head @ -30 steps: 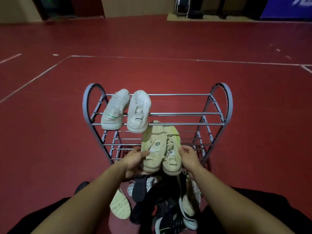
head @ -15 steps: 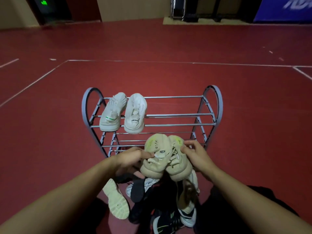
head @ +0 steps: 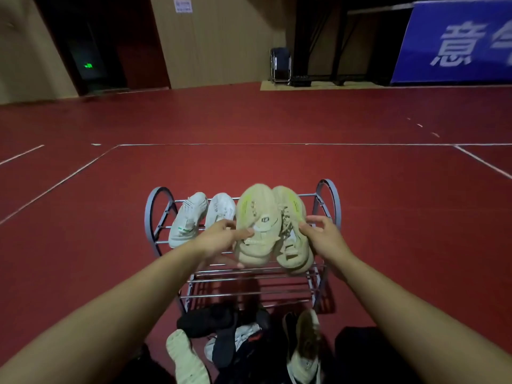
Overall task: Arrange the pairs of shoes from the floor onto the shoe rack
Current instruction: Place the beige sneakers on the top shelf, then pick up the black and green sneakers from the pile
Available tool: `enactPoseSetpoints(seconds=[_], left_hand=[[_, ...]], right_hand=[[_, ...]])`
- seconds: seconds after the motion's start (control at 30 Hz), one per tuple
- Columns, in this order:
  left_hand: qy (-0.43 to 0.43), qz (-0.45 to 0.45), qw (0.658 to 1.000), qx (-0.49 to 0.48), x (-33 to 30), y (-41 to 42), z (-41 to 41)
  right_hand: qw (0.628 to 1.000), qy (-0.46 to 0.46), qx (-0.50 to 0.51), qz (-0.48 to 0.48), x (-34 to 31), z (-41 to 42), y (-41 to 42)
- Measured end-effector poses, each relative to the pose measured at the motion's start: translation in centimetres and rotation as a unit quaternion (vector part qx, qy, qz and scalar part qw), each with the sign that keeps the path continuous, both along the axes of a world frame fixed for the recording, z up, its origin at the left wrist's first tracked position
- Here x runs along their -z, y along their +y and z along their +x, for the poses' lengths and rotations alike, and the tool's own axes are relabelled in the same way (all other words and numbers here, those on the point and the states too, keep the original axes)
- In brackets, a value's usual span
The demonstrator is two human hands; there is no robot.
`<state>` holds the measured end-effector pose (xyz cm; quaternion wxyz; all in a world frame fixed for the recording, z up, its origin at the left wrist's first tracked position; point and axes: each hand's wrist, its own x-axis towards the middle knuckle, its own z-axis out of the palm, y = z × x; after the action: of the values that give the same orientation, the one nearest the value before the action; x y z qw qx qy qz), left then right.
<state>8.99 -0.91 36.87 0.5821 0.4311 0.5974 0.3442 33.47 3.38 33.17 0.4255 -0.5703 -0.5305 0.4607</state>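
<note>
A grey metal shoe rack (head: 327, 198) stands on the red floor in front of me. A white pair of sneakers (head: 191, 220) sits on the left of its top shelf. I hold a beige pair of shoes (head: 257, 217) over the right of the top shelf, toes pointing away. My left hand (head: 219, 239) grips the left beige shoe from its side. My right hand (head: 324, 239) grips the right beige shoe (head: 291, 245). Whether the soles rest on the bars is hidden.
A heap of dark and light shoes (head: 249, 345) lies on the floor just in front of the rack, between my arms. A pale sole (head: 185, 358) lies upturned at its left. White court lines (head: 277, 144) cross the floor behind. A folded chair (head: 280, 65) stands by the far wall.
Both hands have lifted the beige pair from low in front of the rack up and forward to the right side of the top shelf. My view has tilted upward.
</note>
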Motion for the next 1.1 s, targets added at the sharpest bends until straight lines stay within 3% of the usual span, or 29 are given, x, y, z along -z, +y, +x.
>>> enactPoseSetpoints(seconds=[0.27,0.37,0.53,0.73,0.83,0.9,1.0,1.1], left_hand=[[-0.010,0.076,0.991,-0.108,5.2,9.2,2.5],[0.059,0.114,0.983,-0.130,7.0,12.3,2.3],[0.225,0.096,0.968,-0.048,9.4,14.8,1.8],[0.256,0.146,0.952,-0.077,10.1,12.7,1.4],[0.265,0.200,0.942,-0.055,11.0,9.2,1.4],[0.262,0.189,0.946,-0.019,12.6,6.4,1.0],[0.293,0.126,0.946,0.053,16.3,2.3,-0.3],[0.319,0.061,0.941,0.096,20.2,-0.6,-2.3]], right_hand=[[0.995,-0.098,0.023,-0.005,3.2,-1.1,10.3],[0.992,-0.123,0.025,-0.008,4.3,-0.9,14.0],[0.978,-0.203,-0.010,-0.040,6.4,-0.1,16.7],[0.975,-0.202,0.043,0.077,6.5,-0.2,12.2],[0.956,-0.237,-0.001,0.172,7.2,-1.3,7.8],[0.940,-0.267,-0.057,0.206,8.8,-1.8,4.8],[0.910,-0.342,-0.153,0.178,12.8,-2.1,1.0],[0.886,-0.392,-0.235,0.078,17.2,-2.1,-1.8]])
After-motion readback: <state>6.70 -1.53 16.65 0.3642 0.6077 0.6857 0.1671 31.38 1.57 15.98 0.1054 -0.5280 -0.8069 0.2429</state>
